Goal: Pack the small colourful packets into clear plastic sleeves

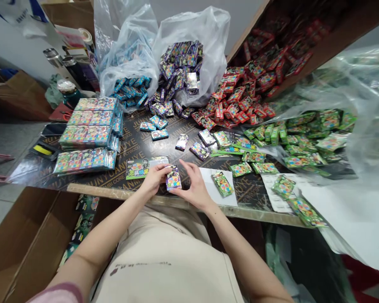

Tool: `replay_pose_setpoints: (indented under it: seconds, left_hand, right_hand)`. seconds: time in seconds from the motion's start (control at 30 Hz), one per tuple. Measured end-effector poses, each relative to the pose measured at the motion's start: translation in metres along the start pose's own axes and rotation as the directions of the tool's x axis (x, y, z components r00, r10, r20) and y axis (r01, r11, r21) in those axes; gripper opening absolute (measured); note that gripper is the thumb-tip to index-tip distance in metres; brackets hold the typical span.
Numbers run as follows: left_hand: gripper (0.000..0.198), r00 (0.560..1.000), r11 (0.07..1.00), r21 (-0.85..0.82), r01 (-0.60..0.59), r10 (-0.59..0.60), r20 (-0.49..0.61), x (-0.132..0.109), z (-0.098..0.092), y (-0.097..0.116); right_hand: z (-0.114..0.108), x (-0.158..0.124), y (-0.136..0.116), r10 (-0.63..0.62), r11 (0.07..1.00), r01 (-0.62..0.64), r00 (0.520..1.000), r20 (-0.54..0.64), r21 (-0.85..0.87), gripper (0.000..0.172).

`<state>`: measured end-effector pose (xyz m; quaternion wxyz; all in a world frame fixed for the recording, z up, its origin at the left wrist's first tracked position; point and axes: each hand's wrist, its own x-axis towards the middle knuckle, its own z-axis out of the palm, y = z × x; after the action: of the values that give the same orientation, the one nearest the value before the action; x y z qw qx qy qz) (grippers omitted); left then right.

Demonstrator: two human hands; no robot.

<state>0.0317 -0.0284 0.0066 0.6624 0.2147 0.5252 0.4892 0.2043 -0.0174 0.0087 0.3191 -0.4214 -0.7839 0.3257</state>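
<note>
A small purple candy box (173, 178) is upright near the table's front edge, its colourful face towards me. My left hand (157, 179) grips it from the left, fingers and thumb closed at its side. On the other side my right hand (194, 183) is spread around the box, fingers apart, with the thumb by its lower edge. Just left of my left hand lies a green printed card (137, 169) with large lettering. To the right, a green candy packet (222, 184) rests on a white sheet (213, 195). Loose purple boxes (199, 150) lie beyond my hands.
Shrink-wrapped stacks of boxes (88, 122) stand on the left. At the back are blue boxes (131, 90) and purple boxes (183, 59) in clear bags, and a heap of red boxes (236, 101). Green boxes (300, 143) spread at right. A cardboard carton (28, 235) sits below the table's edge.
</note>
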Motion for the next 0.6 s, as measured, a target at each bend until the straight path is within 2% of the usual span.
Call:
replay_pose_setpoints:
  seconds: [0.07, 0.17, 0.23, 0.27, 0.3, 0.33, 0.37, 0.4, 0.43, 0.47, 0.5, 0.53, 0.6]
  left_hand:
    - [0.049, 1.0, 1.0, 0.011, 0.023, -0.023, 0.019, -0.006, -0.002, 0.004]
    - [0.066, 0.996, 0.991, 0.134, -0.001, -0.011, 0.088, -0.013, -0.006, 0.005]
    - [0.074, 0.99, 0.952, 0.295, -0.081, 0.042, 0.134, -0.013, -0.011, 0.006]
    - [0.075, 0.983, 0.897, 0.41, -0.162, 0.109, 0.15, -0.01, -0.015, 0.008]
    - [0.077, 0.965, 0.797, 0.545, -0.262, 0.199, 0.173, -0.006, -0.021, 0.011]
    - [0.082, 0.933, 0.643, 0.68, -0.354, 0.29, 0.212, -0.001, -0.028, 0.014]
    - [0.088, 0.894, 0.449, 0.791, -0.417, 0.36, 0.267, 0.005, -0.036, 0.018]
    - [0.097, 0.863, 0.246, 0.863, -0.441, 0.38, 0.333, 0.01, -0.043, 0.022]
    - [0.104, 0.851, 0.077, 0.896, -0.438, 0.357, 0.385, 0.015, -0.05, 0.025]
    - [0.108, 0.85, -0.046, 0.903, -0.428, 0.32, 0.419, 0.018, -0.056, 0.026]
    - [0.11, 0.852, -0.123, 0.898, -0.422, 0.286, 0.439, 0.021, -0.06, 0.027]
    - [0.11, 0.849, -0.16, 0.89, -0.427, 0.269, 0.455, 0.021, -0.063, 0.027]
    - [0.111, 0.821, -0.168, 0.871, -0.462, 0.29, 0.491, 0.019, -0.063, 0.025]
  right_hand:
    - [-0.005, -0.005, -0.004, -0.091, 0.995, 0.093, 0.994, 0.055, -0.022, 0.097]
    - [-0.01, -0.011, -0.005, -0.172, 0.985, 0.17, 0.978, 0.12, 0.021, 0.089]
    - [-0.011, -0.013, -0.004, -0.207, 0.978, 0.207, 0.975, 0.077, 0.011, 0.082]
    - [-0.012, -0.013, -0.004, -0.223, 0.975, 0.223, 0.974, 0.038, -0.018, 0.079]
    - [-0.013, -0.012, -0.002, -0.235, 0.97, 0.234, 0.972, -0.009, -0.062, 0.076]
    - [-0.014, -0.01, 0.001, -0.241, 0.966, 0.233, 0.969, -0.061, -0.115, 0.074]
    - [-0.015, -0.008, 0.004, -0.24, 0.961, 0.219, 0.964, -0.116, -0.172, 0.072]
    - [-0.016, -0.005, 0.008, -0.237, 0.954, 0.196, 0.957, -0.168, -0.227, 0.07]
    - [-0.017, -0.001, 0.013, -0.235, 0.945, 0.173, 0.949, -0.21, -0.276, 0.068]
    - [-0.018, 0.002, 0.018, -0.241, 0.934, 0.158, 0.941, -0.237, -0.319, 0.067]
    - [-0.018, 0.005, 0.022, -0.252, 0.921, 0.155, 0.936, -0.246, -0.357, 0.066]
    - [-0.017, 0.007, 0.025, -0.267, 0.907, 0.159, 0.934, -0.24, -0.389, 0.065]
    - [-0.015, 0.009, 0.027, -0.296, 0.883, 0.181, 0.931, -0.214, -0.434, 0.065]
